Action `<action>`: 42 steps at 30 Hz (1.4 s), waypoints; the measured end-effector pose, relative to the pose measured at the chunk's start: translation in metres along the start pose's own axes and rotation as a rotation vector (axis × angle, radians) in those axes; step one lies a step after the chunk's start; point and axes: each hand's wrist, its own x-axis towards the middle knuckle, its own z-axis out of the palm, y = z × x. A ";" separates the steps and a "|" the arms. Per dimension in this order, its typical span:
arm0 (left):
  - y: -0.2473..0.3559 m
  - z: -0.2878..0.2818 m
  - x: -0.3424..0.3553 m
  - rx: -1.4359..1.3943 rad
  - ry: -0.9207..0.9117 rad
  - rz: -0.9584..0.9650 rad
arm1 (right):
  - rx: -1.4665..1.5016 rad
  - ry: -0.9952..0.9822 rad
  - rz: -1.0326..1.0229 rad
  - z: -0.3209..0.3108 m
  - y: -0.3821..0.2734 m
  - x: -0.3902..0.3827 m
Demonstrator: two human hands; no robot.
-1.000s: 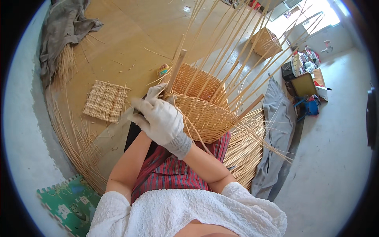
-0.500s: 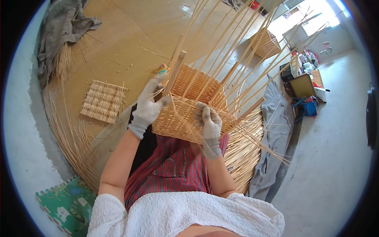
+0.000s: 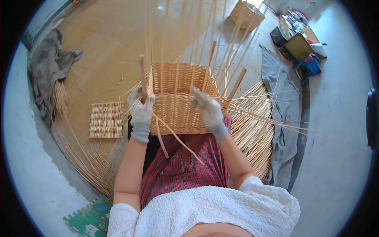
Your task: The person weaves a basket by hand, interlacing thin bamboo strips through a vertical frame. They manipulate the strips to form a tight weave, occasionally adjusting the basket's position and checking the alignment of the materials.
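Note:
A half-woven wicker basket point(image 3: 179, 114) rests on my lap, with tall thin stakes rising from its walls and thick corner posts. My left hand point(image 3: 141, 110), in a pale work glove, closes round its near left corner at the foot of a thick wooden post point(image 3: 142, 75). Two loose weaving strands point(image 3: 179, 138) hang from that corner over the front wall and my red striped apron point(image 3: 181, 166). Also gloved, my right hand point(image 3: 209, 112) is at the front wall, fingers stretched out and slightly blurred. More long strands point(image 3: 268, 116) stick out from the near right corner.
A small woven panel point(image 3: 106, 120) lies on the floor at left, near loose canes point(image 3: 85, 156). To the right a heap of canes point(image 3: 256, 134) lies beside a grey cloth point(image 3: 282, 118). A finished-looking wicker box point(image 3: 246, 15) and a cluttered low table point(image 3: 300, 43) stand farther back.
The basket has turned to face me more squarely. My right hand has let go of the front rim and its fingers have straightened. The loose strands now hang down at the left corner.

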 end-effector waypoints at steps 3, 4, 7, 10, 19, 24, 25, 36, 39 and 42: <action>-0.007 0.005 -0.022 -0.006 0.205 0.010 | -0.281 0.251 0.294 -0.069 0.022 -0.101; -0.008 0.006 -0.037 -0.001 0.256 -0.004 | -0.126 0.480 0.350 -0.089 0.041 -0.134; 0.035 0.013 -0.073 0.197 0.096 0.324 | -0.178 0.673 0.540 -0.119 0.038 -0.184; 0.083 0.045 -0.089 0.163 -0.248 0.468 | -0.026 0.635 0.699 -0.119 0.048 -0.194; 0.127 0.140 -0.070 0.627 -0.421 0.777 | -0.411 0.505 0.548 -0.058 0.060 -0.148; 0.118 0.162 -0.068 0.756 -0.523 0.597 | -0.261 0.547 0.492 -0.063 0.062 -0.158; 0.122 0.162 -0.065 0.736 -0.525 0.572 | -0.240 0.566 0.467 -0.063 0.065 -0.159; 0.114 0.060 0.019 0.685 -0.437 0.425 | -0.288 0.188 0.435 -0.094 0.041 -0.084; 0.118 0.005 0.040 0.315 -0.463 0.269 | -0.273 0.193 0.255 -0.097 -0.028 -0.024; 0.110 -0.052 0.066 0.008 -0.452 0.287 | -0.429 0.294 -0.019 -0.100 -0.045 0.027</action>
